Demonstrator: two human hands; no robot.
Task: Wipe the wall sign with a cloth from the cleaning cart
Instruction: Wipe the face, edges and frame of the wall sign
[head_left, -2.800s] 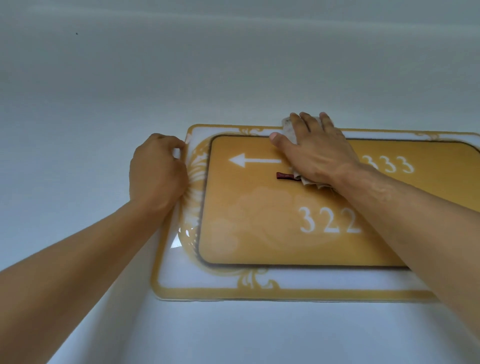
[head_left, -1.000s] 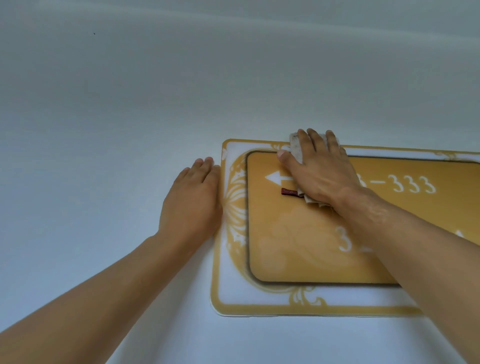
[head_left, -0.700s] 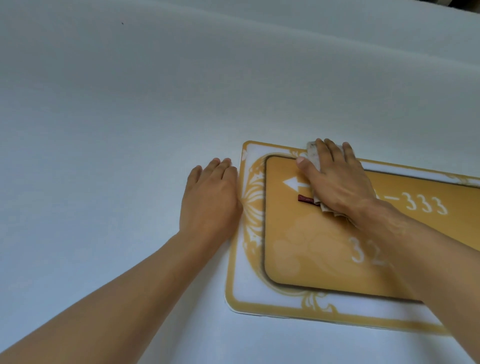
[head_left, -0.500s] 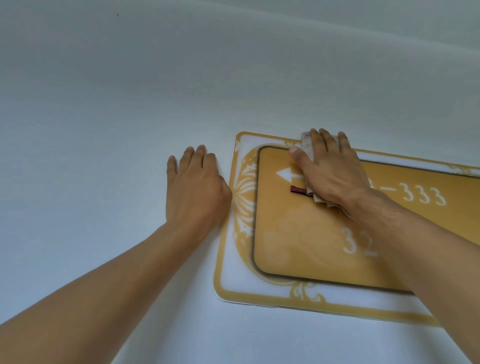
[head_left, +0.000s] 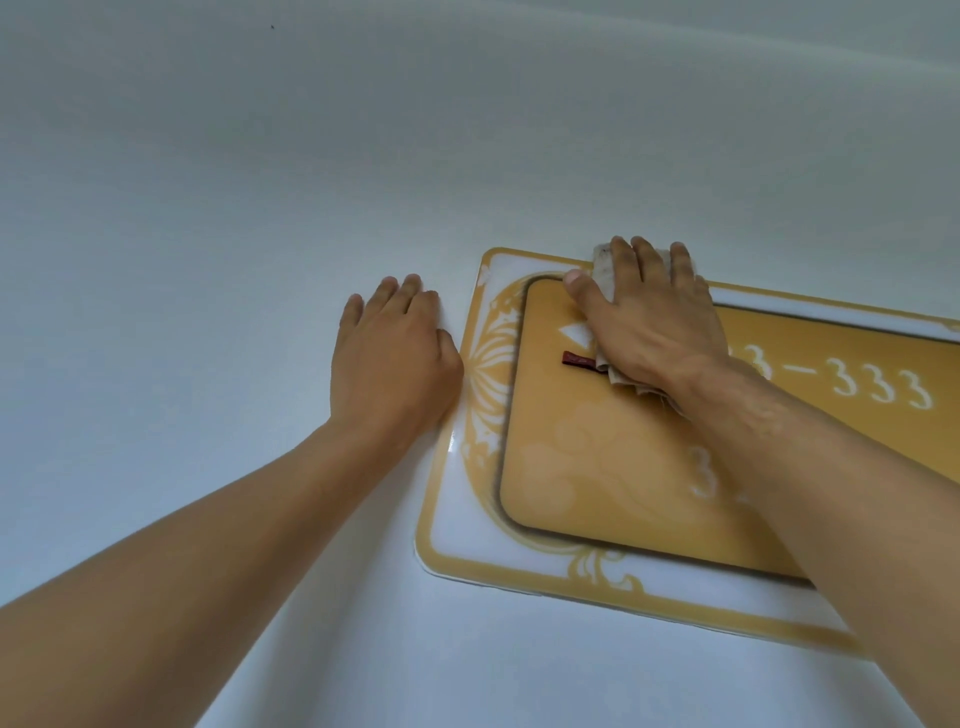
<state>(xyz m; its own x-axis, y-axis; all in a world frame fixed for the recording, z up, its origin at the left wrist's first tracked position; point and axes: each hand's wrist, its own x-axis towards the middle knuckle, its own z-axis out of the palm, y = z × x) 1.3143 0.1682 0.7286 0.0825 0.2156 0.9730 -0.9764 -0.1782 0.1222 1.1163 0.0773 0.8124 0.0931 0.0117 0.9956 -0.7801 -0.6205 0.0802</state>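
Our right hand (head_left: 652, 322) lies flat on the cloth (head_left: 605, 273), fingers straight and spread, pressing it against the upper left part of the wall sign (head_left: 597, 467). Nothing is gripped; the palm and fingers just pin the cloth to the sign.

The cloth is pale grey and crumpled. It shows above the fingertips at the sign's top border and again below the heel of the hand. A small dark red tag (head_left: 579, 360) sticks out to the left of it, lying on the gold panel.

Our left hand (head_left: 392, 364) rests flat on the wall (head_left: 260, 208) just beside the sign's left edge, fingers extended and close together, holding nothing. Its thumb side sits right at the sign's edge; we can't tell if it actually touches.

The sign has a white backing plate with gold border and scrollwork, and a raised gold panel on top. A white arrowhead shows just left of the right hand. The digits "333" sit to the right of the wrist. Lower digits are partly hidden by the right forearm (head_left: 831, 519). The sign's right end runs out of frame.
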